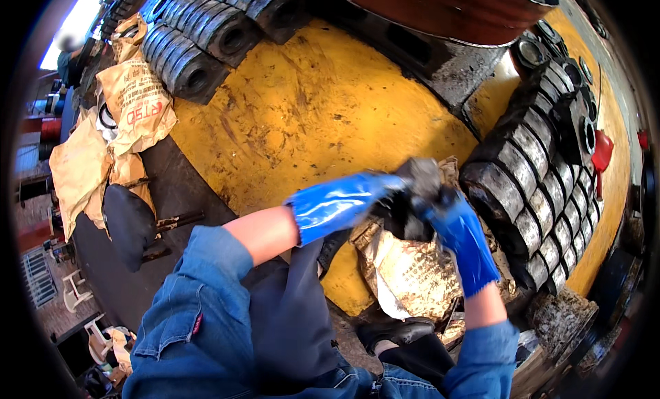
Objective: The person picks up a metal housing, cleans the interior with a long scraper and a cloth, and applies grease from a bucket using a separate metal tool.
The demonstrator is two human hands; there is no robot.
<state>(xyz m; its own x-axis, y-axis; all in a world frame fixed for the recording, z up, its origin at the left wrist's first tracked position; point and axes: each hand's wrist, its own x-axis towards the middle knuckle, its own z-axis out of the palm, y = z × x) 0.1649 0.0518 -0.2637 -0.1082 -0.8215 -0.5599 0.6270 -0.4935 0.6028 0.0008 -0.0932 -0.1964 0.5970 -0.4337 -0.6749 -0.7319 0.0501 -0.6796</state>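
Note:
Both my hands wear blue rubber gloves, darkened with grime at the fingers. Between them, in front of me, is a dark grey blocky piece, blurred, its exact kind hard to make out. My left hand reaches in from the left, its fingers closed against the piece. My right hand grips its right side from below. Beneath the hands stands an open, grease-stained paper sack, with something dark in its mouth, partly hidden by the gloves.
Stacked metal blocks stand on the right, beside a red-handled tool. More blocks with round holes line the far left. Brown paper sacks and a dark-seated stool are at left. A large rusty drum stands beyond the yellow floor.

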